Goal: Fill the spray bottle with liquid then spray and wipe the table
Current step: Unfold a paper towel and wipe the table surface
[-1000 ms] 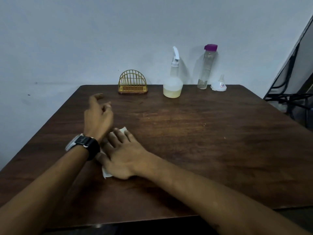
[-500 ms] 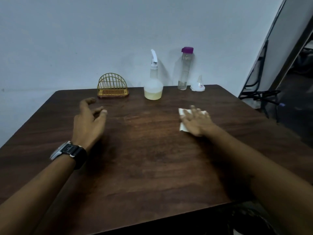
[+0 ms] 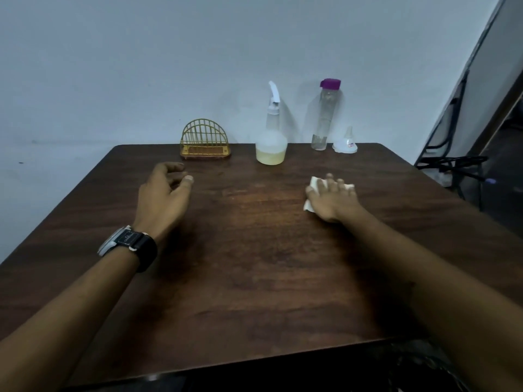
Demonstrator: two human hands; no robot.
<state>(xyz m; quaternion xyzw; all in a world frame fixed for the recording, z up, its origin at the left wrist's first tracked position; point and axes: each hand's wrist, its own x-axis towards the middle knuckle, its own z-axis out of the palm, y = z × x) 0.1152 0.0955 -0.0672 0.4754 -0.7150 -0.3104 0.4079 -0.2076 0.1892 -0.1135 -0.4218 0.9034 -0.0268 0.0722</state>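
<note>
A dark wooden table [image 3: 254,278] fills the view. My right hand [image 3: 331,199] lies flat with straight fingers on a white tissue [image 3: 311,185], pressing it to the tabletop right of centre. My left hand [image 3: 164,193], with a watch on the wrist, hovers over the left side, fingers loosely curled and holding nothing. The spray bottle [image 3: 271,137] stands at the back edge with pale yellow liquid in its round base. Beside it stand a tall clear bottle with a purple cap [image 3: 325,114] and a small white funnel [image 3: 345,142].
A gold wire napkin holder [image 3: 204,140] sits at the back left of the table. A pale wall runs behind. To the right are a dark frame and black cables [image 3: 452,162] off the table's edge.
My right hand slid the tissue from the near left, beside my left wrist, across to the right of centre. My left hand stayed over the left side.
</note>
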